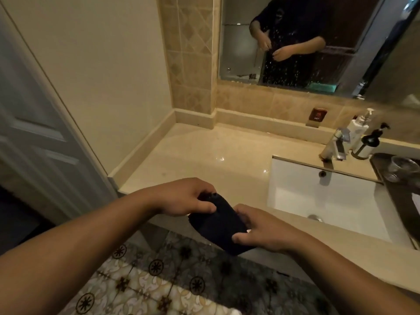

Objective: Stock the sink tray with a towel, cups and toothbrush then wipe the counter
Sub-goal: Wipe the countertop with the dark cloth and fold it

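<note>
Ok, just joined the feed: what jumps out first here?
Both hands, left hand and right hand, grip a dark folded cloth at the counter's front edge, over the patterned floor. To the right sits the white sink, and at the far right a dark tray holding a glass cup.

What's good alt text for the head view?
Both hands, left hand and right hand, hold a folded dark cloth over the counter edge. Right of it: a white sink, faucet and dark tray.
</note>
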Tool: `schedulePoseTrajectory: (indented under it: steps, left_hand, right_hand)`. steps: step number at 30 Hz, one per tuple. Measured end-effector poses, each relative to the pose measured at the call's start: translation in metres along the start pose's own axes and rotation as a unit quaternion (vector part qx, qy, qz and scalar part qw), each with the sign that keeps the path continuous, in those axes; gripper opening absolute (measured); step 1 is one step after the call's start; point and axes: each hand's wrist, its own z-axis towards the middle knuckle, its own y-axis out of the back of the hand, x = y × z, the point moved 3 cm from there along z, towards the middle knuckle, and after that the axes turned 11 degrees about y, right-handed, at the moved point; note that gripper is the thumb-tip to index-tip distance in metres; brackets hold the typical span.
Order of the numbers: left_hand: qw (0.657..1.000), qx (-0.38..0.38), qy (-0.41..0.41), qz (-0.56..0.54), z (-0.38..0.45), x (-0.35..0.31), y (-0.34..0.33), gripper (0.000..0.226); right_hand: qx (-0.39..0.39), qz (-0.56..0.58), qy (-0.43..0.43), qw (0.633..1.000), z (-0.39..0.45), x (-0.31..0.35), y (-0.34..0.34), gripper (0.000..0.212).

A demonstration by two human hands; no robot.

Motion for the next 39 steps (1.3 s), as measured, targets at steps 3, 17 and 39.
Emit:
schedulePoseTrajectory:
  steps: [3,17,39]
  left_hand:
    - [1.000,0.021,0.000,0.015,0.015,0.009,-0.005,0.016]
    - [0.949,-0.177,-0.030,0.261,0.153,0.077,0.000,0.009]
    - [0.940,-0.088,-0.032,0.328,0.174,0.151,-0.124,0.079]
  right_hand:
    - [-0.030,-0.033,0.000,0.999,-0.004,-0.024,-0.006,0.019]
    - [-0.093,-0.242,-0.027,0.965,0.101,-0.120,0.099,0.016]
    - [-0.060,-0.398,-0.036,0.915,0.117,-0.183,-0.038,0.072]
